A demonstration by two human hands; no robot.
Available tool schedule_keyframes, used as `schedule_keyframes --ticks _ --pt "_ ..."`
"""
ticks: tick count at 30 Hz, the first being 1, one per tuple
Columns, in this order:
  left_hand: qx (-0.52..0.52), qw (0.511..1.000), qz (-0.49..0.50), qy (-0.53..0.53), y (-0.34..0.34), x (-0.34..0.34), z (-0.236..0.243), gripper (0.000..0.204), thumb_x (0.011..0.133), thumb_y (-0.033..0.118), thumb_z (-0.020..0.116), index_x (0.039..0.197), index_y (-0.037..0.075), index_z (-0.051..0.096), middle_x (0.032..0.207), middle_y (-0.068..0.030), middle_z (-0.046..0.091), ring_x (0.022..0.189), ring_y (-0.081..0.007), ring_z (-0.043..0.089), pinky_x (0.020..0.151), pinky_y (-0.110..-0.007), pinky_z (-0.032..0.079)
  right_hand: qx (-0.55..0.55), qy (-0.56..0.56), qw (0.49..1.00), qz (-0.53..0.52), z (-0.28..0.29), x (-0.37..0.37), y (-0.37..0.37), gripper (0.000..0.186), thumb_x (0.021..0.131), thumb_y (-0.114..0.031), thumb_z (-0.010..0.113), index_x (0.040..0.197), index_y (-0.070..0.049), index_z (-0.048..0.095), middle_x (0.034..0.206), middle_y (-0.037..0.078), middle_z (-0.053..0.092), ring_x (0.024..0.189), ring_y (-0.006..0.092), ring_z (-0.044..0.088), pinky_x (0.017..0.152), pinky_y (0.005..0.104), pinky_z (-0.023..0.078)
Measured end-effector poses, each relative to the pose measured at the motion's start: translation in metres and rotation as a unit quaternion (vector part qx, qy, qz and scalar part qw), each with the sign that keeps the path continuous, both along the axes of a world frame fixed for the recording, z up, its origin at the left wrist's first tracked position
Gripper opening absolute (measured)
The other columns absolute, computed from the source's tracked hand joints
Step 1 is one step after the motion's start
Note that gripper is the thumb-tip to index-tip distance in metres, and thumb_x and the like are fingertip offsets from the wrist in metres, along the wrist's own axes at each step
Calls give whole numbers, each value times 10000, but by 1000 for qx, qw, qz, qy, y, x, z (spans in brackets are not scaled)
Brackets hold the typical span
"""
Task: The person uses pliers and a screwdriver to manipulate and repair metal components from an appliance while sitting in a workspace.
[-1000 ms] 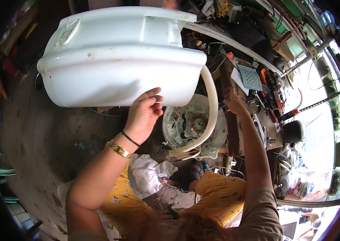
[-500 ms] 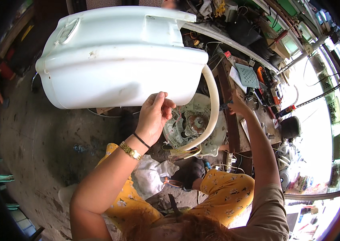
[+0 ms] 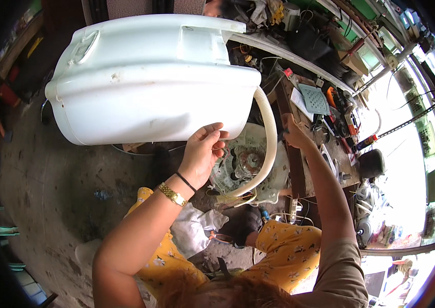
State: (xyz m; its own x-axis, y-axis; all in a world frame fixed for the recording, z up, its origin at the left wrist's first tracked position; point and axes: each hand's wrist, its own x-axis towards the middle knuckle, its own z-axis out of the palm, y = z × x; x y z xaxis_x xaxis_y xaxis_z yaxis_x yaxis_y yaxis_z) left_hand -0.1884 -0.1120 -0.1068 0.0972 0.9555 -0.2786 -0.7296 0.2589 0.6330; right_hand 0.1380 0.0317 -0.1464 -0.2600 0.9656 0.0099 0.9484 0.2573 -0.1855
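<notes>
A large white washing-machine casing [image 3: 150, 97] lies tipped over in front of me, a cream ribbed hose [image 3: 270, 128] curving down from its right end. At the casing's lower right edge is my left hand [image 3: 203, 151], its fingers curled together; whatever they pinch, if anything, is hidden. Beyond it sits a round, dirty plastic base [image 3: 228, 172] with a rusty metal centre [image 3: 251, 160] and thin wires. My right hand [image 3: 295, 134] is closed beside the workbench's edge, right of the hose. Something dark shows at its fingers, too small to name.
A wooden workbench [image 3: 295, 169] on the right carries a grey-blue perforated tray [image 3: 314, 99], papers and several tools. A white power strip [image 3: 293, 209] and cables are below it. A whitish cloth or bag [image 3: 194, 231] lies on the floor between my legs.
My left hand has shifted slightly right and down. My right hand has moved left, away from the bench top toward the hose. The view has tilted a little.
</notes>
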Motion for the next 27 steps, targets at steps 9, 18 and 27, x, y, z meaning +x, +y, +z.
schedule_keyframes --ticks 9,18,27 --pt "19 1000 -2 6 1 -3 -2 206 933 68 520 1127 57 587 1012 -65 635 721 -66 511 656 -211 452 -71 -80 991 -82 16 -23 -4 361 858 -140 573 1169 -69 403 1076 235 588 1047 427 561 880 464 462" --pt "16 1000 6 4 4 1 2 169 906 147 606 1062 91 640 919 -28 650 680 -44 502 622 -201 438 -33 -126 991 -30 13 -18 -5 267 880 -170 558 1107 -53 481 1035 222 609 1038 414 569 775 480 500" --pt "13 1000 -22 16 4 10 5 193 905 90 583 1093 69 626 934 -28 641 696 -47 496 620 -204 429 -14 -125 991 -43 -12 -4 8 485 878 -272 560 1278 -81 363 893 203 656 878 403 635 706 479 516"
